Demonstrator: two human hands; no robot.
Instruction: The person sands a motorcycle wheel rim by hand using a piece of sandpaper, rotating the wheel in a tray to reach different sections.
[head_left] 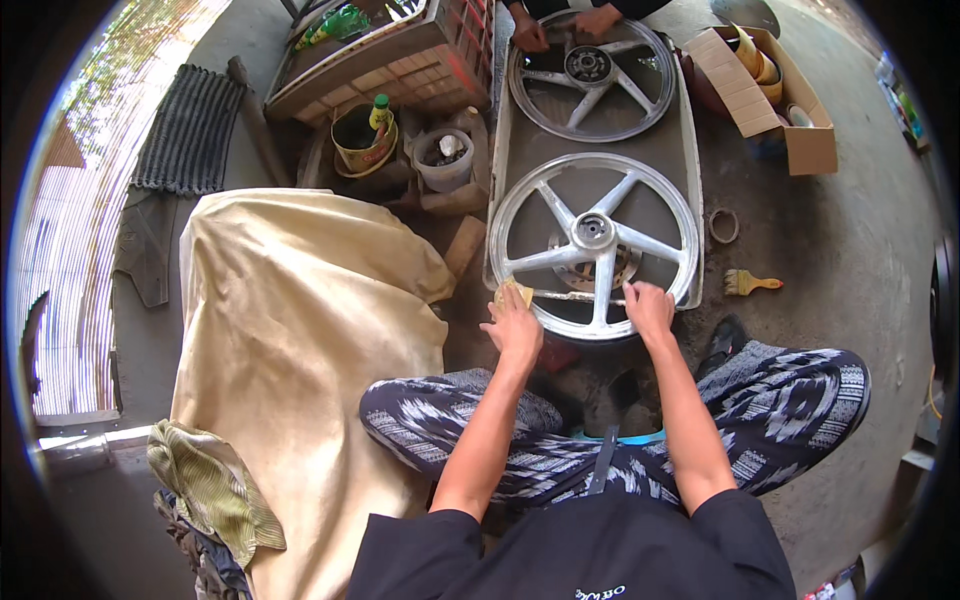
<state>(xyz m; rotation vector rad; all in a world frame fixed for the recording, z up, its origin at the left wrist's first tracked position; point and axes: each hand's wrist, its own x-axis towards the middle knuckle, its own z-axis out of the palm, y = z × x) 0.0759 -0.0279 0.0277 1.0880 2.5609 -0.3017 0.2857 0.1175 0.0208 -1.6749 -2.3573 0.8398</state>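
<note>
in the head view, the silver five-spoke wheel (593, 231) lies over the tray (691, 130), its near rim overhanging the edge; lopsided pressure could tip or slide it. the left hand (516, 324), fingers reaching forward, holds a yellowish pad (527, 292) against the rim; the right hand (650, 306) curls at the opposite side, its grip unclear.

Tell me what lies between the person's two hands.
In the head view, part of the silver wheel lies between the left hand and the right hand: its lower spoke and rim, with the tray's near edge behind.
</note>
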